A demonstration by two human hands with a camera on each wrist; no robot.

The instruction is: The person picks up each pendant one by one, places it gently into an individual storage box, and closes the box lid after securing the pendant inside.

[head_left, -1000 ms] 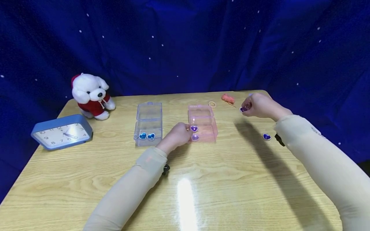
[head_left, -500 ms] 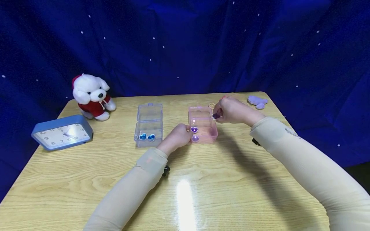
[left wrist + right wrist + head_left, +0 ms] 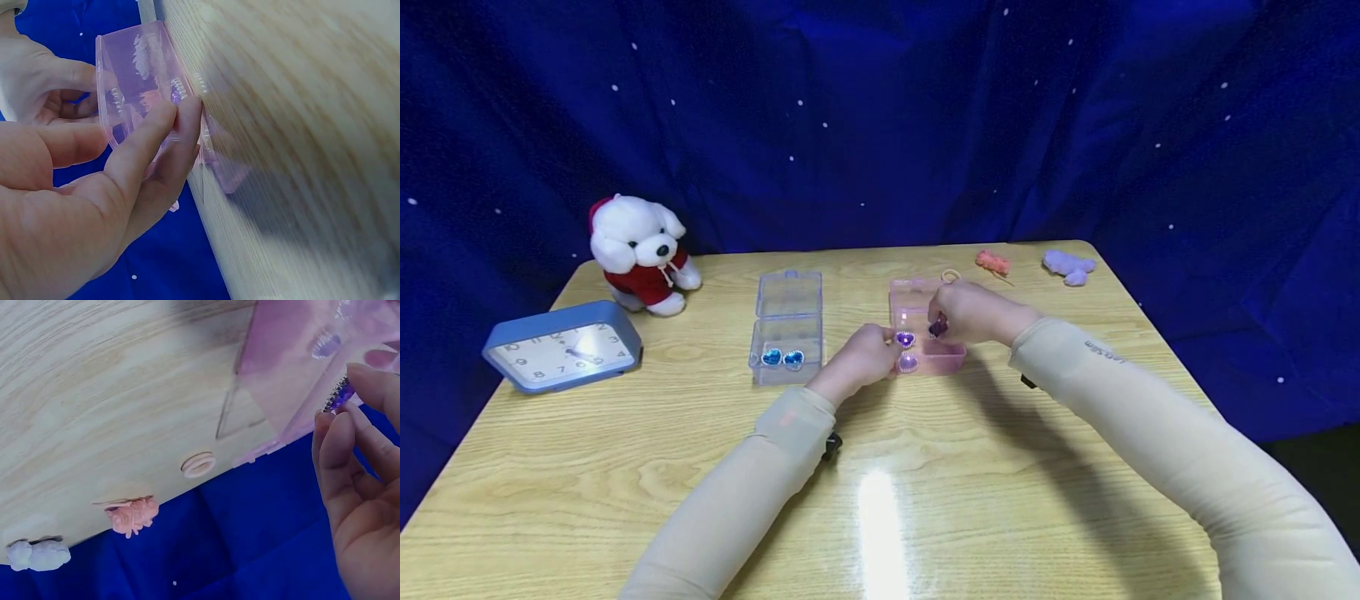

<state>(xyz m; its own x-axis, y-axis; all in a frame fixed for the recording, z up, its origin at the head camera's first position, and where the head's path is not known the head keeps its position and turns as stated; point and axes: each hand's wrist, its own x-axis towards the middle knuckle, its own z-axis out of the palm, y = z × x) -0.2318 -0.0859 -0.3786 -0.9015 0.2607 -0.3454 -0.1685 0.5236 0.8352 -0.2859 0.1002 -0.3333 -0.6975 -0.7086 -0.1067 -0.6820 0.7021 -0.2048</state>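
My left hand grips the left side of a clear pink plastic box, whose lid lies back on the table. In the left wrist view its fingers lie along the wall of the pink box. Over the box's right half, my right hand pinches a dark purple heart-shaped gem. The right wrist view shows this gem edge-on between thumb and fingertips, with its silver beaded rim. In the box's left part lie a purple heart gem and a lilac one.
Left of the pink box stands an open clear bluish box with two blue heart gems. A cream ring, a coral figure and a lilac one lie behind. A clock and plush dog stand left.
My right hand has carried the dark purple gem leftward from the table's right side to over the pink box. The left hand stays at the box's left side.
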